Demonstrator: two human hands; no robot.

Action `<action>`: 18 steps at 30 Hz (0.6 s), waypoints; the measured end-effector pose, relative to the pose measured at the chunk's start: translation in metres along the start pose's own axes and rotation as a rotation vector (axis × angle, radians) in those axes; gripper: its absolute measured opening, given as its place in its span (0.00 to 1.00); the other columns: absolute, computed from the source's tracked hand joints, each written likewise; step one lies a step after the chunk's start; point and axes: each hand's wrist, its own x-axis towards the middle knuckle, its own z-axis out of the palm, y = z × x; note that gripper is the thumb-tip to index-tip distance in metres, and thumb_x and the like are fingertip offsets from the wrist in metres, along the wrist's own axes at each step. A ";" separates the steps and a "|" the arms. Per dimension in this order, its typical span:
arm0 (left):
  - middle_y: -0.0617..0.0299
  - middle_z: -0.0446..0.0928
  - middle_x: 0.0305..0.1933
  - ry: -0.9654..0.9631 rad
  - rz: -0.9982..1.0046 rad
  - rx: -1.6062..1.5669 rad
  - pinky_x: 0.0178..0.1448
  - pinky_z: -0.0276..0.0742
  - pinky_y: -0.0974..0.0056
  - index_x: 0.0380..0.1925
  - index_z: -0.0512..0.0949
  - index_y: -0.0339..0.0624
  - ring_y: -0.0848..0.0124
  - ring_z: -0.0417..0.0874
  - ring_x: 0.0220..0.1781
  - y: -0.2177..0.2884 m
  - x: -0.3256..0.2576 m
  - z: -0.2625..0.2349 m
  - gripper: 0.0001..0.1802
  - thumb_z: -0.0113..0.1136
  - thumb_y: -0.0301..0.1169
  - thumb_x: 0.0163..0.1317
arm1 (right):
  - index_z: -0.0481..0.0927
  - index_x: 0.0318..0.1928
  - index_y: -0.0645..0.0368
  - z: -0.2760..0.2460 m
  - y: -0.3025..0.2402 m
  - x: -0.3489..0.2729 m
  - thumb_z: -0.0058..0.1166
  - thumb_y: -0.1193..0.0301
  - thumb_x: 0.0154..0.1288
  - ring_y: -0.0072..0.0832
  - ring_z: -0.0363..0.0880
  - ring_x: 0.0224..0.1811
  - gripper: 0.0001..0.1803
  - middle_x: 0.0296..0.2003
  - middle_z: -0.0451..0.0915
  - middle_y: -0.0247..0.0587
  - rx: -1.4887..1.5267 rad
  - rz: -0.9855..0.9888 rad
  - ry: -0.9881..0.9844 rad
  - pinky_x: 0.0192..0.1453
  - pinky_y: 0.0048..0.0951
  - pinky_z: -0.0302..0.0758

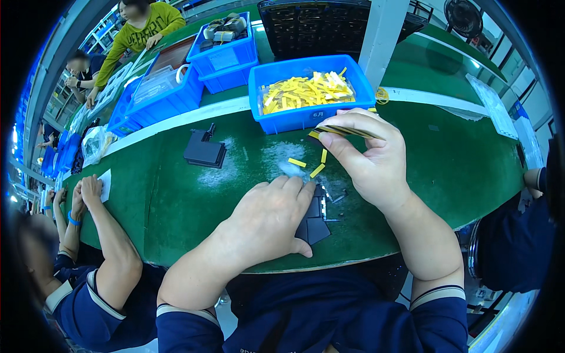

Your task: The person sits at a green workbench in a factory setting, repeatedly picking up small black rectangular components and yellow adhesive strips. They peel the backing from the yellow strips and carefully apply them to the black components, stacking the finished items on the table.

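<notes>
My left hand (268,217) lies over several dark flat plates (318,230) near the table's front edge, its fingers at their far side and its thumb at the near side. Part of the plates is hidden under the palm. Thin silvery metal pieces (323,203) lie along their right side. Raised above the table, my right hand (374,156) pinches a stack of thin dark-and-yellow strips (347,130) between thumb and fingers. Below it, several loose yellow strips (318,170) rest on the green table (265,129).
Straight ahead stands a blue bin (288,122) full of yellow strips (306,91). A stack of dark rectangular plates (205,152) sits left of it, with pale powder around. More blue bins (170,97) stand at the back left. A co-worker's arms (112,229) reach over the table at left.
</notes>
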 end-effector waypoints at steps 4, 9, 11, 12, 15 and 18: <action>0.52 0.74 0.38 0.074 0.016 -0.059 0.46 0.73 0.60 0.43 0.72 0.31 0.56 0.76 0.42 -0.008 0.000 0.004 0.34 0.71 0.40 0.36 | 0.81 0.33 0.65 -0.001 -0.003 0.000 0.59 0.80 0.50 0.29 0.79 0.33 0.07 0.30 0.81 0.43 0.020 0.001 0.007 0.40 0.26 0.74; 0.54 0.77 0.34 0.046 -0.233 -0.608 0.46 0.72 0.69 0.38 0.71 0.30 0.68 0.79 0.38 -0.014 0.012 -0.009 0.14 0.60 0.27 0.55 | 0.81 0.32 0.63 -0.002 -0.005 -0.001 0.60 0.82 0.48 0.29 0.79 0.33 0.08 0.29 0.80 0.41 0.119 -0.088 0.044 0.40 0.27 0.73; 0.58 0.78 0.33 0.264 -0.235 -1.100 0.42 0.72 0.70 0.38 0.71 0.33 0.73 0.79 0.36 -0.023 0.015 0.011 0.09 0.55 0.26 0.59 | 0.81 0.31 0.63 -0.001 -0.006 -0.001 0.60 0.82 0.46 0.30 0.78 0.33 0.09 0.28 0.80 0.41 0.077 -0.146 -0.017 0.41 0.28 0.73; 0.59 0.78 0.33 0.373 -0.229 -1.345 0.40 0.72 0.70 0.37 0.71 0.34 0.75 0.79 0.35 -0.026 0.018 0.016 0.07 0.53 0.26 0.61 | 0.81 0.31 0.63 -0.001 -0.006 -0.002 0.60 0.83 0.45 0.31 0.78 0.33 0.09 0.28 0.80 0.41 0.054 -0.173 -0.045 0.42 0.29 0.73; 0.60 0.79 0.36 0.419 -0.159 -1.531 0.46 0.72 0.72 0.40 0.70 0.35 0.79 0.77 0.39 -0.022 0.019 0.016 0.07 0.51 0.25 0.63 | 0.81 0.30 0.63 0.001 -0.006 -0.002 0.60 0.82 0.44 0.32 0.77 0.34 0.09 0.28 0.79 0.41 -0.080 -0.156 -0.002 0.41 0.29 0.73; 0.58 0.79 0.38 0.437 -0.124 -1.543 0.48 0.72 0.72 0.42 0.70 0.35 0.78 0.78 0.40 -0.020 0.019 0.016 0.09 0.51 0.25 0.63 | 0.81 0.32 0.64 -0.002 -0.008 -0.004 0.59 0.84 0.47 0.28 0.75 0.40 0.08 0.31 0.79 0.40 -0.007 0.015 -0.028 0.49 0.28 0.69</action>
